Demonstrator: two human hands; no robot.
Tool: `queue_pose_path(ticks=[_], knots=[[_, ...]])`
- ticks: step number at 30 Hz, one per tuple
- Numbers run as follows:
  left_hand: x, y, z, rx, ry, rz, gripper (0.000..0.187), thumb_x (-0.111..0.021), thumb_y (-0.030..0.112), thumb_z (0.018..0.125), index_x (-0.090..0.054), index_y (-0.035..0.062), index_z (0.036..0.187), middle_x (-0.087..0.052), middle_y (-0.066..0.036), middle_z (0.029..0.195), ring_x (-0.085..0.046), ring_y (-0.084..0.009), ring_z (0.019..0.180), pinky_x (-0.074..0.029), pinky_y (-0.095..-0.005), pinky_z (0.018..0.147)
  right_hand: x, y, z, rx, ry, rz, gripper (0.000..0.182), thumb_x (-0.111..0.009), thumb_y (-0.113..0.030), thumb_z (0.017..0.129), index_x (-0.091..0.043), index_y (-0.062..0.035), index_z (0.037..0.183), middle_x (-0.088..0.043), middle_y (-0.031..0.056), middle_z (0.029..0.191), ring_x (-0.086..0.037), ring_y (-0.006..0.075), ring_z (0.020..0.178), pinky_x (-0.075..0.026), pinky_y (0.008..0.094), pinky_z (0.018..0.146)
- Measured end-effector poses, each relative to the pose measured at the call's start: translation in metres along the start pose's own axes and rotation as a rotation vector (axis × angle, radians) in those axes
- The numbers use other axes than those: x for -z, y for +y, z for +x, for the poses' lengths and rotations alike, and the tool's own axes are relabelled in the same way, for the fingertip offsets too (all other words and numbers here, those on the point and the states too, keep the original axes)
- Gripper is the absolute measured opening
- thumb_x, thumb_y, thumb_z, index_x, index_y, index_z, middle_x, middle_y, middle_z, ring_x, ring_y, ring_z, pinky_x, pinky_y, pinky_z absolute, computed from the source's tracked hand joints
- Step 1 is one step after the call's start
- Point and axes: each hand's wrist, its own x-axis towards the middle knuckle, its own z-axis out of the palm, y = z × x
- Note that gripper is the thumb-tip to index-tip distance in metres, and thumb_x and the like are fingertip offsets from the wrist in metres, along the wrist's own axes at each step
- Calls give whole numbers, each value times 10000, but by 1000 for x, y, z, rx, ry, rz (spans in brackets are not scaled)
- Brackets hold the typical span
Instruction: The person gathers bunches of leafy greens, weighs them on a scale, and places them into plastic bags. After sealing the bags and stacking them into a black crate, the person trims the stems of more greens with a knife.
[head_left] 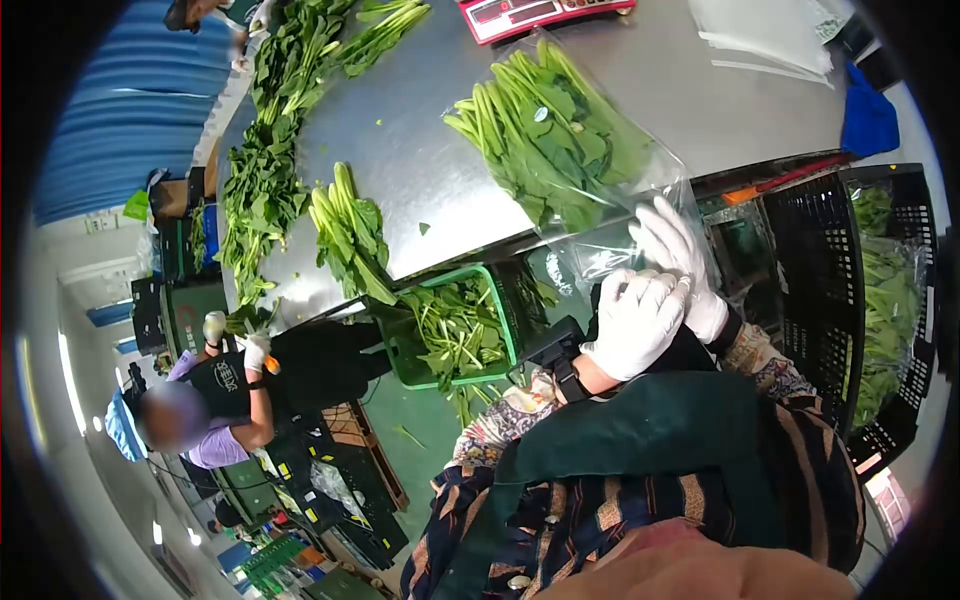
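A clear plastic bag (668,175) full of leafy green vegetables (560,140) lies on the metal table, its loose end over the near edge. My right hand (680,255), in a white glove, is at that loose end with its fingers stretched out against the film. Beside it, my left hand (638,322), also gloved and with a black band at the wrist, has its fingers curled closed against the right hand. What the left fingers pinch is hidden. A smaller bunch of greens (348,230) lies at the table edge to the left.
A green crate (492,375) with loose leaves stands below the table edge. At the right is a black crate (815,290) beside bagged greens (885,310). A red scale (545,18) and plastic bags (765,35) are at the back. A co-worker (225,400) stands left, near piled greens (265,185).
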Motion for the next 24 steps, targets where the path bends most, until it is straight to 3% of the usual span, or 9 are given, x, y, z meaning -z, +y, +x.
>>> queue_pose_path(ticks=[2,4,7,8,10,14,20,22,24], knots=[[-4,0,-1,12,-25,-17,390,-695,117,615,-618,100,998,-562,-10,909,-538,-174,839,-363,-378,765,-3,-12,12,-604,-114,288,499,-544,-200,852,-405,-53,1308,-391,123,1366,-504,273,1133,-471,286,857],[-9,2,1,13,-12,-21,374,-693,101,614,-622,105,980,-561,-5,886,-537,-169,815,-362,-371,768,-35,13,-8,-92,-256,-444,520,-516,-298,852,-407,-107,1324,-398,86,1372,-519,230,1101,-473,307,805],[-7,1,4,16,-66,-2,341,-694,89,618,-628,100,952,-554,-2,833,-533,-169,780,-358,-360,781,-102,53,-105,-653,-518,1030,382,-481,-295,822,-519,-170,1182,-528,22,1205,-491,202,1075,-436,378,843],[-8,1,5,8,-66,-1,341,-694,89,618,-628,100,952,-554,-2,833,-533,-169,780,-358,-360,781,-86,49,-102,-651,-510,1029,382,-481,-295,822,-519,-170,1182,-528,22,1205,-491,202,1075,-436,378,843],[-12,1,3,13,-34,-35,339,-694,87,618,-626,100,950,-552,-5,837,-533,-174,786,-357,-361,784,-38,44,-97,182,-624,-257,357,-463,-286,833,-531,-183,1168,-556,37,1160,-516,193,1043,-426,363,859],[-11,3,5,29,-48,-22,328,-694,92,621,-622,98,941,-558,-11,855,-534,-176,799,-357,-362,784,0,15,-40,-542,-131,853,317,-497,-261,827,-541,-149,1120,-579,42,1084,-562,168,942,-431,263,846],[-2,3,6,19,-26,-5,319,-690,101,625,-616,92,935,-569,-22,902,-536,-186,827,-358,-371,784,-13,14,1,-75,-560,277,220,-529,-153,809,-553,-97,1021,-565,36,919,-557,155,928,-454,296,816],[2,3,2,34,-62,-46,319,-688,101,627,-617,93,938,-571,-23,909,-536,-187,837,-357,-375,787,-16,8,-22,-758,-276,1451,222,-563,-196,751,-567,-112,956,-573,14,880,-557,172,873,-454,299,784],[1,1,0,55,-60,-51,317,-695,105,626,-620,97,934,-571,-18,887,-541,-182,817,-360,-373,784,-10,32,-21,-19,-557,505,151,-590,-130,751,-583,-74,890,-591,86,839,-566,252,873,-476,304,730]])
